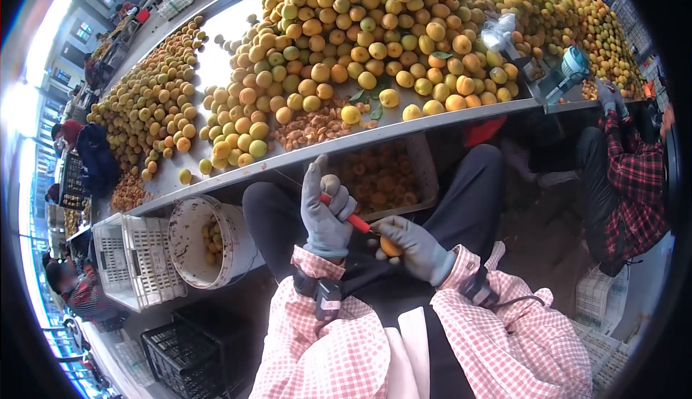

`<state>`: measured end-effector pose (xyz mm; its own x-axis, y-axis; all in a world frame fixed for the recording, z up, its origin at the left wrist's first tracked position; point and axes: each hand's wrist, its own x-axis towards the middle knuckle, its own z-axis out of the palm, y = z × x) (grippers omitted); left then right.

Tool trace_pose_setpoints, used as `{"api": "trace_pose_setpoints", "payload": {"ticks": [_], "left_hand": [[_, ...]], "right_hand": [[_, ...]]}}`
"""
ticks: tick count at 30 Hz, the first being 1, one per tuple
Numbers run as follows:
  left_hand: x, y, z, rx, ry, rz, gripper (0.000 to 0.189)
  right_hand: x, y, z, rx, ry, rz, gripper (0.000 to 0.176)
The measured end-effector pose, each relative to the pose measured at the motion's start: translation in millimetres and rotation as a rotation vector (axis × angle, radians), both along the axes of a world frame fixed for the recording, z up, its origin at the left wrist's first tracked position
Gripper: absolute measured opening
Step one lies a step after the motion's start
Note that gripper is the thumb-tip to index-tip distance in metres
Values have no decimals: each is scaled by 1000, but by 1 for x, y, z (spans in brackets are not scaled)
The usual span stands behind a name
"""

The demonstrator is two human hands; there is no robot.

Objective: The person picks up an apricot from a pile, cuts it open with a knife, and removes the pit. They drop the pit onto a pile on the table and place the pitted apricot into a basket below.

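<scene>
My left hand [328, 211], in a grey glove, is closed round a red-handled tool [357, 222] that points down to the right. My right hand [414, 246], also gloved, holds an orange fruit [391, 246] between its fingers, and the tool's tip is at the fruit. Both hands are above my lap, below the edge of the metal table [288, 157]. Beyond them, under the table edge, a crate [427, 165] holds cut orange fruit pieces. A pile of brown pits [313, 126] lies on the table in front of the large fruit heap [339, 31].
A white bucket [234, 255] with some fruit and white crates [155, 269] stand at left, with a black crate [180, 359] below. A blue-green object [573, 64] sits on the table's right part. A co-worker in a red checked shirt [636, 183] is at right; other people are at far left.
</scene>
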<state>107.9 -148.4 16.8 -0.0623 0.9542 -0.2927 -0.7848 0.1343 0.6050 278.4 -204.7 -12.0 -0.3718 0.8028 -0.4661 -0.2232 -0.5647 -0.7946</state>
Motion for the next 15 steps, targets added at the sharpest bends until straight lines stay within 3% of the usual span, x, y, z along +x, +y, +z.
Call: {"api": "trace_pose_setpoints", "payload": {"ticks": [1, 2, 3, 4, 6, 7, 10, 12, 15], "left_hand": [[-4, 1, -2, -2, -1, -3, 40], [-7, 2, -3, 97, -113, -144, 41], [-9, 1, -4, 192, -224, -284, 43], [-6, -1, -5, 186, -225, -283, 43], [11, -1, 1, 186, 63, -106, 43], [21, -2, 1, 160, 74, -24, 42], [17, -7, 2, 256, 223, -53, 41], [6, -5, 11, 262, 78, -78, 37], [3, -4, 19, 410, -110, -150, 35]], "right_hand": [[6, 0, 0, -208, 270, 29, 28], [10, 1, 1, -416, 540, 59, 30], [8, 1, 6, -409, 472, 95, 35], [6, -1, 5, -414, 472, 94, 35], [3, 0, 3, -309, 281, 91, 35], [2, 1, 2, -309, 280, 91, 35], [1, 2, 2, -146, 124, 143, 35], [2, -4, 14, 67, 109, 114, 37], [11, 2, 26, -42, 80, 210, 38]]}}
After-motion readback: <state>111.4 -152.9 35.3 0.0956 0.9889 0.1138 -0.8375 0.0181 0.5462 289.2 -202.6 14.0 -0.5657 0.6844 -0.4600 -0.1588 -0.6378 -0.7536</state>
